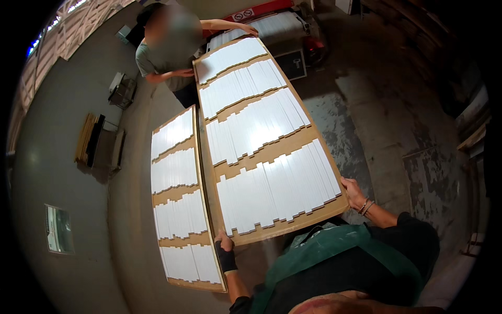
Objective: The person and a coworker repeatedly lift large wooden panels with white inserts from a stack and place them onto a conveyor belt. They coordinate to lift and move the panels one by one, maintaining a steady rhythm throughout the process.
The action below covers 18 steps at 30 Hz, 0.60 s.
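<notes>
I hold the near end of a large brown board [280, 149] that carries rows of white strips [277, 186] laid side by side. My left hand [225, 242], with a black wrist wrap, is closed on its near left corner. At the near right, my right hand [355, 194] grips the board's edge, with bracelets on the wrist. The undersides of both grips are hidden. Across from me, a co-worker [172, 52] has one hand [248, 30] at the far right corner and another hand [183, 73] by the far left edge.
Close along the left lies a second brown board [175, 198] with similar white strips. Behind the far end stands a machine with a red bar [251, 14] and a white bed [277, 27]. Brown panels [90, 138] lean by the left wall. Stacked material lines the dark right side.
</notes>
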Tool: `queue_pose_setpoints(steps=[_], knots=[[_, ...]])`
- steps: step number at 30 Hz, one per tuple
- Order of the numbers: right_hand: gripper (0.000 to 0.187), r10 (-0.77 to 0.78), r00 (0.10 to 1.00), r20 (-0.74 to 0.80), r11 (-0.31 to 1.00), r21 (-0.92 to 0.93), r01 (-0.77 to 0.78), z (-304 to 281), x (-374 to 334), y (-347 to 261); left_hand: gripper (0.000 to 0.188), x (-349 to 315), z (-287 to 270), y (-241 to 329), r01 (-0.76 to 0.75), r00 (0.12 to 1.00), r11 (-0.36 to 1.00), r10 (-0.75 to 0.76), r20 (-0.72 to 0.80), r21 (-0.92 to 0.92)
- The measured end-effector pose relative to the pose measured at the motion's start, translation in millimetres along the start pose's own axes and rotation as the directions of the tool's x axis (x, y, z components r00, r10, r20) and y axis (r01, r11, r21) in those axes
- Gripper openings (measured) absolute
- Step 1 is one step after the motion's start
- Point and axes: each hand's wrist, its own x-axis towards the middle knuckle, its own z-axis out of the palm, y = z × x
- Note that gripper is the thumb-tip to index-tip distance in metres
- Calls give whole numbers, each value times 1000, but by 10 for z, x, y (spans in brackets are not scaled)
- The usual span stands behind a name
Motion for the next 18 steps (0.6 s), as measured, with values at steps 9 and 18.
queue_pose_setpoints(steps=[9, 18], knots=[[35, -57, 996, -75, 997, 43, 60, -2238, 1160, -1473, 52, -671, 3074, 1479, -69, 994, 977, 49, 100, 201], [34, -72, 981, -182, 993, 80, 87, -1252, 2250, -2422, 54, 1056, 3707, 2459, -88, 975, 994, 74, 207, 59]])
